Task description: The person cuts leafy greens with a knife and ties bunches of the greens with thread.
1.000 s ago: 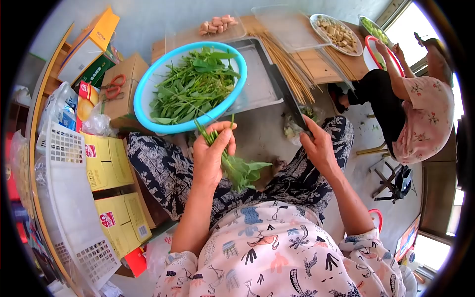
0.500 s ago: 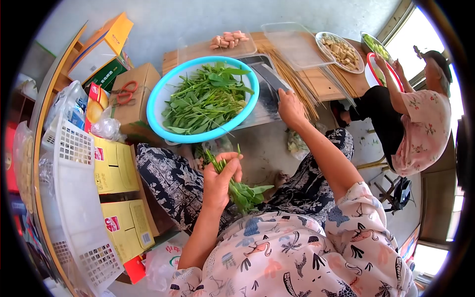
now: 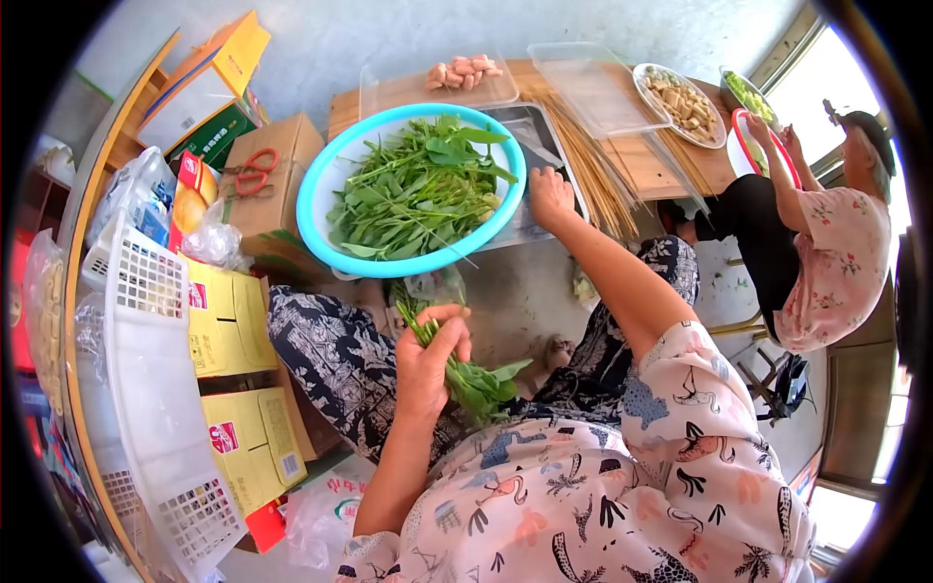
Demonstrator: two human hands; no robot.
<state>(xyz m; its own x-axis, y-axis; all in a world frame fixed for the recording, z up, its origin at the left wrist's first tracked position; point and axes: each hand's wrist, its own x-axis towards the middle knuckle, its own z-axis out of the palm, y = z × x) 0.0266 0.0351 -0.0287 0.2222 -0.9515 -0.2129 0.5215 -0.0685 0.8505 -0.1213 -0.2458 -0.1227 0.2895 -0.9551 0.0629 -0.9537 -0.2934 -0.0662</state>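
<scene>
My left hand (image 3: 432, 360) is closed round the stems of a small bunch of leafy greens (image 3: 478, 391), its leaves hanging over my lap. Across from it, my right hand (image 3: 552, 197) is at the near edge of a metal tray (image 3: 575, 185), right beside the blue-rimmed basin (image 3: 306, 209). Its fingers are curled; what they pinch, if anything, is hidden. A dark knife blade (image 3: 536, 148) shows on the tray just beyond the fingers. Heaped in the basin are loose leafy greens (image 3: 413, 189).
On the wooden table (image 3: 695, 167) are bamboo skewers (image 3: 595, 165), a clear plastic lid (image 3: 598, 92), pink sausage pieces (image 3: 462, 72) and a plate of tan chunks (image 3: 683, 105). Red scissors (image 3: 255, 175) lie on a cardboard box (image 3: 292, 155). Another person (image 3: 826, 233) sits at the right.
My right hand has moved left and slightly nearer to me, to the basin's side; the knife no longer shows clearly in its grip. My left hand keeps the greens nearly in place.
</scene>
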